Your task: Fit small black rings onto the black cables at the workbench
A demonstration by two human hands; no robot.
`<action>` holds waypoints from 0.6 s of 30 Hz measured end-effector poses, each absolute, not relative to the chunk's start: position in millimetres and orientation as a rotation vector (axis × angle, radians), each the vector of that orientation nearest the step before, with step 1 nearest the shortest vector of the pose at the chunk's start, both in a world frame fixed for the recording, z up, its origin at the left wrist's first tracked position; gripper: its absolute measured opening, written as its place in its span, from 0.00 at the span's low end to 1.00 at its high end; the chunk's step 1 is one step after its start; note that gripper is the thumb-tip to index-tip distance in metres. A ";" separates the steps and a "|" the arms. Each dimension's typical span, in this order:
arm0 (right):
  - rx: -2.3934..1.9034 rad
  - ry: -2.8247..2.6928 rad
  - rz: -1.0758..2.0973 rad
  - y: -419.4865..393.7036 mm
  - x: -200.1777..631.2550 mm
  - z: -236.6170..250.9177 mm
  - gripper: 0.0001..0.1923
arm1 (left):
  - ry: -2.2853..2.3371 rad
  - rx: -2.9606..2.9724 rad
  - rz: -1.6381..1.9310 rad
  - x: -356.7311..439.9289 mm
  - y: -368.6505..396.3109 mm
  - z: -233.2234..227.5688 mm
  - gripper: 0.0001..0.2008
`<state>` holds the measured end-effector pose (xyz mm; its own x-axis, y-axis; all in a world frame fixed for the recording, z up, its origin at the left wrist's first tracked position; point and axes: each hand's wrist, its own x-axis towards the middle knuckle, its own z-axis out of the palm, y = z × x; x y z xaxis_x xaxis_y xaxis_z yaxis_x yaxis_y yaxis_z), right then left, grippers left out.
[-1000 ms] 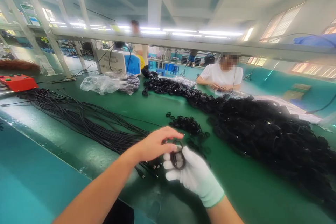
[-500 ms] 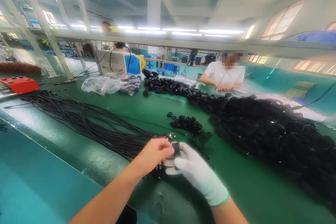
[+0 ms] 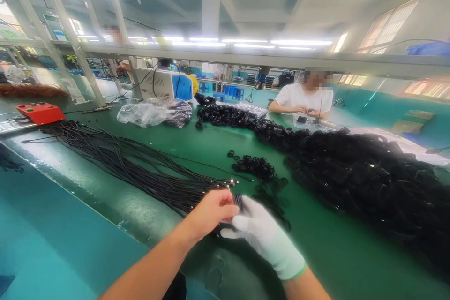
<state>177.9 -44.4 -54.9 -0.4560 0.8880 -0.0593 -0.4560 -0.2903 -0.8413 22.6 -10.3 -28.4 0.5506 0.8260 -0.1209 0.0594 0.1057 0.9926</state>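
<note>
A small coil of black cable (image 3: 238,202) is held between my two hands above the near part of the green table. My bare left hand (image 3: 213,210) pinches it from the left, thumb and fingers pressed together. Around its right side curls my right hand (image 3: 258,230) in a white glove; part of the coil is hidden by the fingers. Long black cables (image 3: 140,166) lie in a bundle to the left, their metal plug ends (image 3: 232,182) just beyond my left hand. Small black rings (image 3: 256,168) are heaped past my hands.
A large heap of black coiled cables (image 3: 358,183) spreads along the right. Clear plastic bags (image 3: 149,112), a white-and-blue machine (image 3: 161,84) and a red control box (image 3: 41,112) stand farther left. Across the table sits a co-worker in a white shirt (image 3: 304,98). A shelf beam (image 3: 225,58) crosses above.
My left hand has closed in on the coil, and my gloved fingers are drawn nearer around it. The whole view has shifted slightly. The co-worker's hands have moved.
</note>
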 end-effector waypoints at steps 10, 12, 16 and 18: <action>-0.712 -0.946 1.871 -45.5 170.9 -59.2 0.27 | 1.262 2.188 0.909 23.3 -19.6 -31.9 0.18; -0.697 -0.939 1.880 -45.8 168.9 -58.9 0.30 | 1.243 2.188 0.980 26.0 -17.6 -39.4 0.16; -0.629 -0.920 1.885 -45.2 169.7 -61.9 0.30 | 1.214 2.099 1.081 30.7 -10.1 -44.2 0.16; -0.593 -0.893 1.912 -44.2 174.1 -65.7 0.26 | 1.224 2.122 1.013 31.1 -6.6 -36.2 0.14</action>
